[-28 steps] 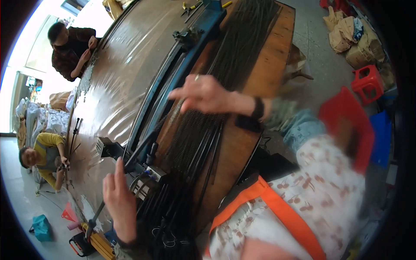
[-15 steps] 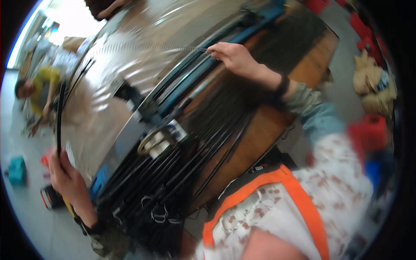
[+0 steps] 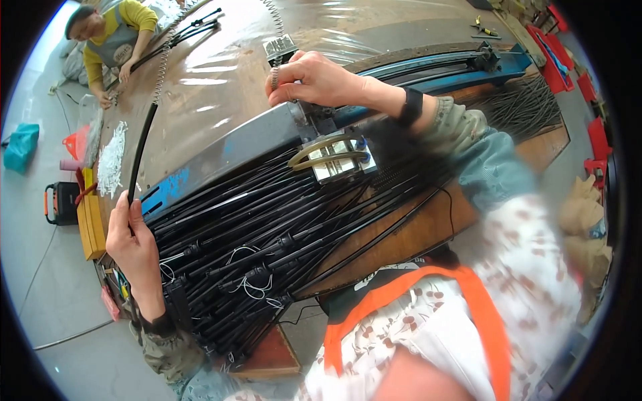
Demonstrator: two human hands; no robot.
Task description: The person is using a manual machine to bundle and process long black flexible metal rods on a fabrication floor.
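My left hand [image 3: 134, 234] is closed around the lower end of a thin black tube [image 3: 142, 140], which points up and away. A long metal coil spring [image 3: 162, 67] comes out of the tube's top and arcs beyond the upper edge of the picture. Its other stretch runs back down to my right hand [image 3: 304, 79], whose fingers pinch it. Right by those fingers stands a small metal block [image 3: 279, 48]. Below my right hand is a metal fixture [image 3: 334, 160] with curved, yellowish hoses. Many black rods [image 3: 254, 207] lie bundled between my arms.
A blue and grey metal rail [image 3: 227, 150] crosses the worktable [image 3: 234, 107]. White strips [image 3: 112, 160] lie in a pile at the left, near a yellow box [image 3: 90, 220]. Across the table sits a person in yellow sleeves [image 3: 137, 20]. Pliers [image 3: 484, 28] lie far right.
The view has turned, bringing more of the table into sight. My right hand has come nearer the left, and the spring, earlier stretched across between them, now loops upward. Both hands keep their hold.
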